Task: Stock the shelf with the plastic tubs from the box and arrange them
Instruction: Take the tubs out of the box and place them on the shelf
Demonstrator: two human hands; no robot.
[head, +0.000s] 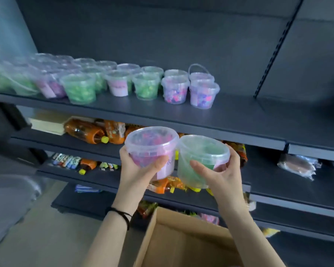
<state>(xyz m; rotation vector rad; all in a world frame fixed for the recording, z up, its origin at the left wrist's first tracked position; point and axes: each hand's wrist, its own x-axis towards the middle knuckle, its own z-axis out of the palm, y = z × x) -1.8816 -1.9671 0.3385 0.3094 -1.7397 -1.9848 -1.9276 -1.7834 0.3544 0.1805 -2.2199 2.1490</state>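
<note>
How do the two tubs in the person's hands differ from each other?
The pink tub, in the left hand, holds pink and purple contents; the green tub, in the right hand, holds green ones. The pink tub sits slightly higher. Both are clear plastic, lidded, similar in size, side by side below the top shelf.

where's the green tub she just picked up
In the head view, the green tub is in the right hand, touching the pink tub on its left, in front of the top shelf's edge.
</note>
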